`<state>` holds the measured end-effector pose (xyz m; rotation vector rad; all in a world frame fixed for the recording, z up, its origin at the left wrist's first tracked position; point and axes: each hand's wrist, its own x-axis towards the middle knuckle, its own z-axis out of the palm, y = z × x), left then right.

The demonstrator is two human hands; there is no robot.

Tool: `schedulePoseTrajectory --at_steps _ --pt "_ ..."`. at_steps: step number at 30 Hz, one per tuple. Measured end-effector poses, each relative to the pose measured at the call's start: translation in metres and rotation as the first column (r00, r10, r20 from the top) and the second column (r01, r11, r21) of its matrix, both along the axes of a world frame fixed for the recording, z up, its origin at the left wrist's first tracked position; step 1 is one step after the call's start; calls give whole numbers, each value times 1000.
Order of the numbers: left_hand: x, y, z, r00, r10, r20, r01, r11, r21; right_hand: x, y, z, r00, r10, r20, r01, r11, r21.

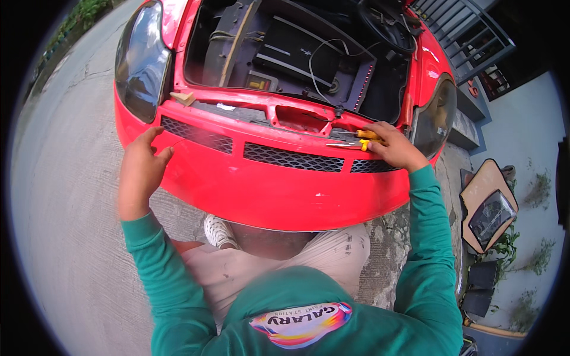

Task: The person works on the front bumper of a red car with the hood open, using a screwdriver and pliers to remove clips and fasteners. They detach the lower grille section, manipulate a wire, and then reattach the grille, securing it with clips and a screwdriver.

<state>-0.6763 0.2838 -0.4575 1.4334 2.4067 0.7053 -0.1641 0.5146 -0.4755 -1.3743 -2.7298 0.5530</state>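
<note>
A red car bumper with black mesh grilles spans the view in front of me. My left hand is at its left side, thumb and forefinger apart beside the left grille, with nothing seen in it. On the right, my right hand rests on the bumper's top edge. Its fingers close around two yellow-handled screwdrivers, whose metal shafts point left. The palm side of that hand is hidden.
Behind the bumper, the open front compartment holds a black finned box and a loose pale cable. A small tan wedge sits by the left headlight. At right, a tan panel leans near the wall.
</note>
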Motion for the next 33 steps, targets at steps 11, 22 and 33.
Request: schedulePoseTrajectory --at_steps 11,22,33 --pt "-16 3 -38 998 -51 43 50 998 26 -18 17 -2 979 80 185 -91 994 53" --pt "-25 11 -31 999 36 -5 -36 999 17 -152 -99 68 912 249 -325 -177 955 236" --pt "-20 14 -30 997 44 59 -44 999 -15 -303 -140 10 600 715 -357 -449 671 590"
